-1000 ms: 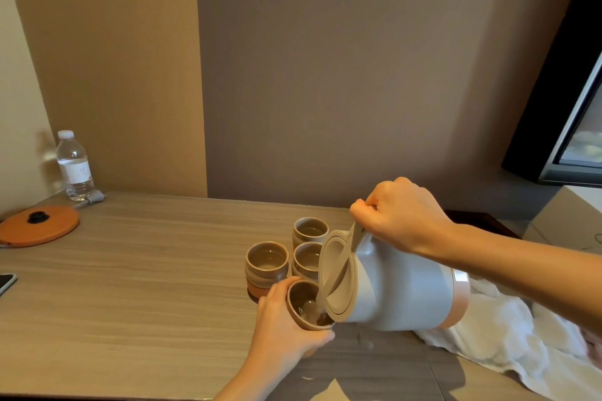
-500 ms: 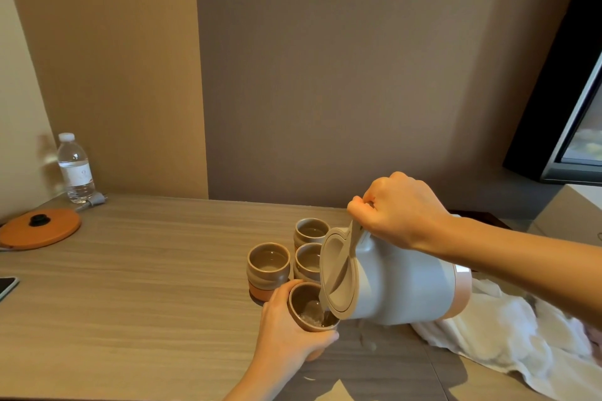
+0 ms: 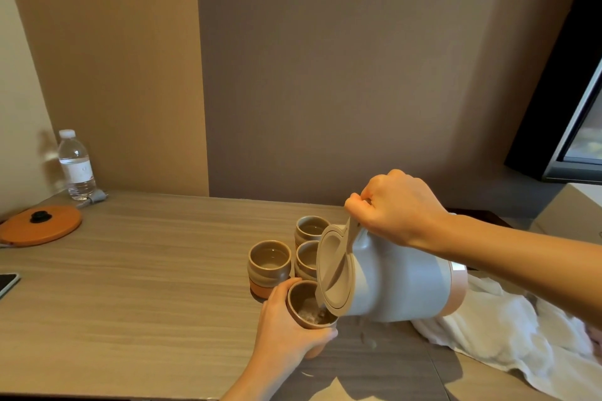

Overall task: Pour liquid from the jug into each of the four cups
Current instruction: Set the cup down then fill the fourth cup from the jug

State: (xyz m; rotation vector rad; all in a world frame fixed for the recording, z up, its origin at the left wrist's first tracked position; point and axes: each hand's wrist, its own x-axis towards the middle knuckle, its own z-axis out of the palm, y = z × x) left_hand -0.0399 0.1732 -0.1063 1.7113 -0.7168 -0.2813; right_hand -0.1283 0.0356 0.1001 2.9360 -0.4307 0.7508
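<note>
Pale grey-blue plastic makes up the body of the jug (image 3: 397, 286), with a beige lid (image 3: 334, 265) at one end and a peach band around its base at the other. It is held in the air just above the surface (image 3: 146, 286), right of centre, tipped almost onto its side. Its long axis runs close to level, the lid end pointing left and a little down, the base end pointing right. The right hand (image 3: 397, 205) is clenched around the handle on the upper side of the jug, knuckles up.

A thin stream falls from the lower edge of the lid into the tilted cup (image 3: 306, 306), a brown ceramic one whose mouth leans toward the jug. The left hand (image 3: 286, 325) wraps around this cup from the near side, fingers curled round its wall, holding it just beside the spout.

Three matching cups stand upright on the surface in a tight cluster behind it: the left cup (image 3: 269, 260), the middle cup (image 3: 306, 259) and the back cup (image 3: 311, 227).

A white towel (image 3: 505, 335) lies crumpled on the surface under the right forearm. Well apart on the far left stand a water bottle (image 3: 76, 166) and an orange disc (image 3: 40, 228) with a black knob, and a phone (image 3: 6, 282) is cut by the left edge.
</note>
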